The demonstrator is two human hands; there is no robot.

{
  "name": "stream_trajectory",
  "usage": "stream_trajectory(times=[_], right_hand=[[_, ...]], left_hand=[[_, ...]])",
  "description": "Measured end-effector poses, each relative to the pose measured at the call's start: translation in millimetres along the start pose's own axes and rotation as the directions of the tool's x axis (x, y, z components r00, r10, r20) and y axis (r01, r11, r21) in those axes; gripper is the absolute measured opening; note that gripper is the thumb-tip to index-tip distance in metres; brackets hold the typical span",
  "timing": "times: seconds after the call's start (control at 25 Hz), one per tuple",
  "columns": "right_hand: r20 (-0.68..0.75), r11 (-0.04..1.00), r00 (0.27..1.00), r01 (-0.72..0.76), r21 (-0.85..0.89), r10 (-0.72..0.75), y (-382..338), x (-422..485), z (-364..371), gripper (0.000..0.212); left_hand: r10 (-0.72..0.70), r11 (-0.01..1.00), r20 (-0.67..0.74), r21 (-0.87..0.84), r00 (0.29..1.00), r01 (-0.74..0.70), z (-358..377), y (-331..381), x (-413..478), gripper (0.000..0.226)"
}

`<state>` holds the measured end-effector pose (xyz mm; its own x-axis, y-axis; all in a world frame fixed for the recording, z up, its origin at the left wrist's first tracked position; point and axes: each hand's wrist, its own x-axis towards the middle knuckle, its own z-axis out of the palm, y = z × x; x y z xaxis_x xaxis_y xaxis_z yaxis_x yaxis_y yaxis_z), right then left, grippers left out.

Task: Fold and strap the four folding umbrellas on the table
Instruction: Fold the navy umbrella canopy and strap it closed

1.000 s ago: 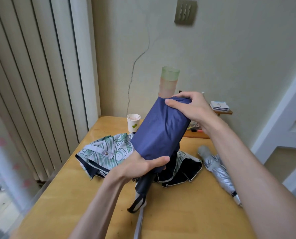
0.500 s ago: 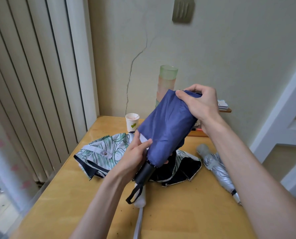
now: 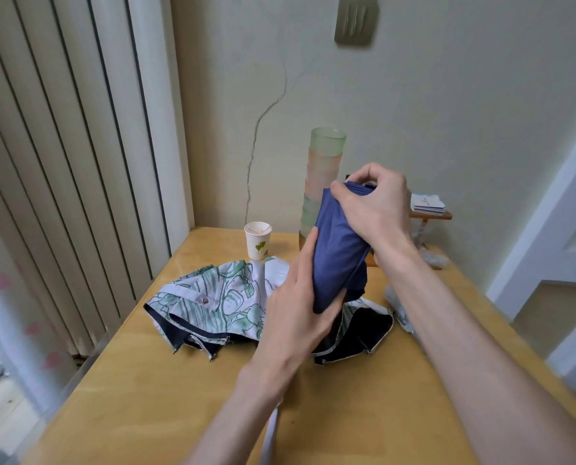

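This looks like a lived-in room of a home, not a workplace: a plain wooden table (image 3: 145,397) stands in the far corner against a cream wall with a long crack (image 3: 263,129). Vertical blinds (image 3: 61,162) cover a window on the left, a white door frame (image 3: 548,229) stands on the right, and a paper cup (image 3: 258,241) and tall frosted vase (image 3: 323,176) sit at the table's far edge.

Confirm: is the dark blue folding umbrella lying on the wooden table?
No, the left hand and right hand hold the dark blue folding umbrella raised above the wooden table.
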<state>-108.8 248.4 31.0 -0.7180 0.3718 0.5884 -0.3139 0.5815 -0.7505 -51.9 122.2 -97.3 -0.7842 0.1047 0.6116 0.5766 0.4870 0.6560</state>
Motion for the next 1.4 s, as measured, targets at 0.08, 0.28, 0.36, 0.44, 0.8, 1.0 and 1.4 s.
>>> stream_trajectory(times=[0.08,0.28,0.36,0.44,0.8,1.0,1.4], right_hand=[[0.001,1.0,1.0,-0.01,0.002,0.01,-2,-3,1,0.025],[0.099,0.998,0.993,0.059,0.028,-0.061,-3,-9,9,0.02],[0.238,0.982,0.964,0.077,0.173,-0.118,0,-10,6,0.013],[0.329,0.946,0.929,0.058,0.319,-0.168,6,-13,-3,0.026],[0.275,0.904,0.954,-0.008,0.428,-0.122,46,-34,-6,0.036],[0.321,0.837,0.946,-0.14,0.528,-0.044,47,-30,-11,0.042],[0.274,0.816,0.961,-0.139,0.56,-0.025,62,-37,-17,0.028]], left_hand=[[-0.037,0.987,-0.026,-0.155,0.999,0.032,1,-3,0,0.09],[-0.136,0.88,0.119,-0.441,0.984,0.175,-7,4,1,0.065],[-0.19,0.838,0.1,-0.502,0.977,0.214,-16,1,3,0.055],[-0.275,0.74,0.118,-0.608,0.954,0.288,-24,1,5,0.045],[-0.374,0.576,0.401,-0.606,0.836,0.548,-30,-3,5,0.054],[-0.482,0.544,0.288,-0.642,0.827,0.541,-28,-11,8,0.049],[-0.439,0.587,0.295,-0.621,0.849,0.52,-38,-22,9,0.044]])
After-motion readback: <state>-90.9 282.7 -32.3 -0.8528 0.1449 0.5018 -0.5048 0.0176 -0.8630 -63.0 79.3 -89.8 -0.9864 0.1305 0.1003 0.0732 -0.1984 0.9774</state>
